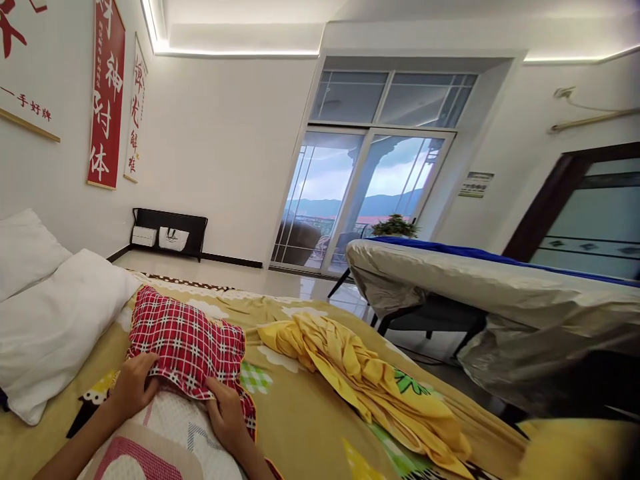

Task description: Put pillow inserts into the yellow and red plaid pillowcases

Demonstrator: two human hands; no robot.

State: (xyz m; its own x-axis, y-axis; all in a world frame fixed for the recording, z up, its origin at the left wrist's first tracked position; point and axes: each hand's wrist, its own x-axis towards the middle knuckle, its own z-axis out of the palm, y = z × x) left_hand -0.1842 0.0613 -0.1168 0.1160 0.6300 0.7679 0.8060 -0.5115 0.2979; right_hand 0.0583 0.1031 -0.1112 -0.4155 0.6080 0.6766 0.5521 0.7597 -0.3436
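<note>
A red plaid pillowcase (180, 337) lies in front of me, its far part puffed up. The near end of a white patterned pillow (163, 427) sticks out of its opening towards me. My left hand (134, 387) has its fingers closed on the left side of the pillowcase's opening. On the right side of that opening, my right hand (227, 410) grips the edge with the thumb on top. Some plaid cloth hangs down beside my right wrist. The pillow's far part is hidden inside the case.
The bed is covered by a yellow-brown patterned sheet (295, 427). White pillows (75, 320) lie at the left. A crumpled yellow cloth (360, 380) is spread to the right. Beyond the bed stand a covered table (425, 267), a chair (430, 317) and a black rack (193, 233).
</note>
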